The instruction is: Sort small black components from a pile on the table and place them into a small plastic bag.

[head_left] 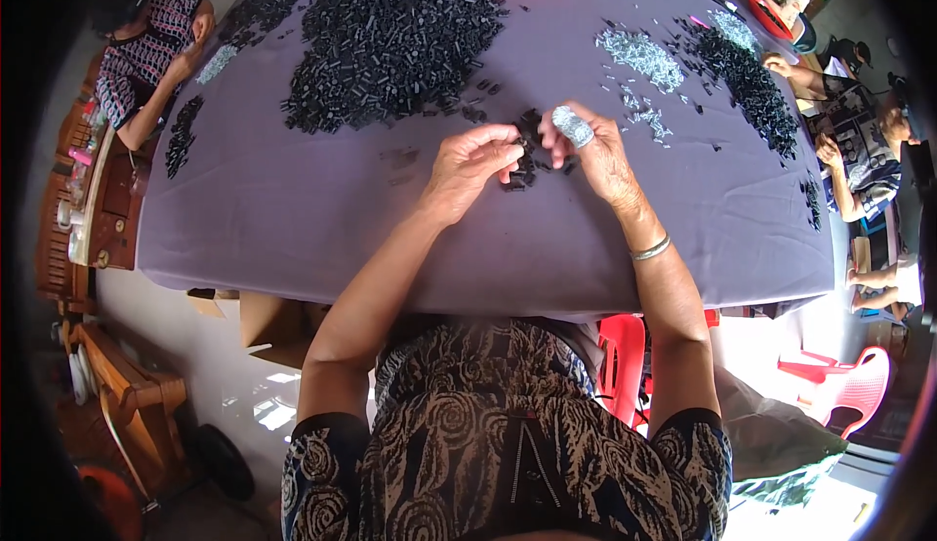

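Over the middle of the cloth, my left hand [470, 170] pinches a small dark piece between thumb and fingertips; its exact kind is too small to tell. Close by on the right, my right hand [597, 156] has its fingers curled in, slightly blurred, and what they hold is hidden. A silvery-grey wrap [572, 126] covers one of its fingers, and a bracelet [651, 248] circles that wrist. Beneath and between both hands lies a small cluster of black plastic pieces [521, 182].
A large heap of small black parts [390, 48] spreads across the purple tablecloth [547, 258]. Small clear-silver pieces [639, 58] lie right of it, beside another black heap [747, 92]. People sit at left and right. A red chair [621, 356] stands near my right side.
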The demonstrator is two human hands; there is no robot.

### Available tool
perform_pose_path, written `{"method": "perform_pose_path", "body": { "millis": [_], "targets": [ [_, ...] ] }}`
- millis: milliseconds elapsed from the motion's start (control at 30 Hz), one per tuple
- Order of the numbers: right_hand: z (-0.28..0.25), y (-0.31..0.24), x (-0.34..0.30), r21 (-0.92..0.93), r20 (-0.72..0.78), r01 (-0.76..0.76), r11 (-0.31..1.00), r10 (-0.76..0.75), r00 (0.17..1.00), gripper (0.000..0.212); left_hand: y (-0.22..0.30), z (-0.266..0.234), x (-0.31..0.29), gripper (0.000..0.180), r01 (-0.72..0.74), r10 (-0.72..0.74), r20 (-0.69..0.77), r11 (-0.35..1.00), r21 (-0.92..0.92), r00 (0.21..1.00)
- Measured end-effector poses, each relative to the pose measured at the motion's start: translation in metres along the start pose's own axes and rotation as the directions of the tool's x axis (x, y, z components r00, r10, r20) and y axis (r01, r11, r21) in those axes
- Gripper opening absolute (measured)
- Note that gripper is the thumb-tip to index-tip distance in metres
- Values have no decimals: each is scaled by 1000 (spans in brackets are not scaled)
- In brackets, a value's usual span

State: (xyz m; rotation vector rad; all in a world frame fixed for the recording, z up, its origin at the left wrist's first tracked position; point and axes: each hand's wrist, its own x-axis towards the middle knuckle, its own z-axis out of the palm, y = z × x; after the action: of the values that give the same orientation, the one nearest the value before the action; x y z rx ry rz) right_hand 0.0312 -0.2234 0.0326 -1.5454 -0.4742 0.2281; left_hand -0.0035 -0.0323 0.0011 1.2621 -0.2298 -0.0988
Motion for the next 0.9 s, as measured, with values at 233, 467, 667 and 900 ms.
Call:
{"method": "perform_pose_path", "body": {
  "millis": [233, 467, 667, 900],
  "targets": [
    [21, 15, -8, 134, 199, -236, 963, 207, 958, 59, -6, 3, -12, 16, -138, 139, 5, 988, -65, 990],
    [25, 18, -11, 435, 354, -352, 829, 202, 913, 37, 5, 15, -11, 12, -192, 193, 89, 981, -17, 977],
    [38, 25, -19, 644, 384, -392, 657, 165, 908, 25, 21, 27, -16, 36, -134, 144, 205, 989, -65, 968],
    [70, 18, -35, 706, 457, -472, 528, 170, 873, 33, 18, 44, -36, 22, -178, 179, 2, 977, -116, 984]
  ]
}}
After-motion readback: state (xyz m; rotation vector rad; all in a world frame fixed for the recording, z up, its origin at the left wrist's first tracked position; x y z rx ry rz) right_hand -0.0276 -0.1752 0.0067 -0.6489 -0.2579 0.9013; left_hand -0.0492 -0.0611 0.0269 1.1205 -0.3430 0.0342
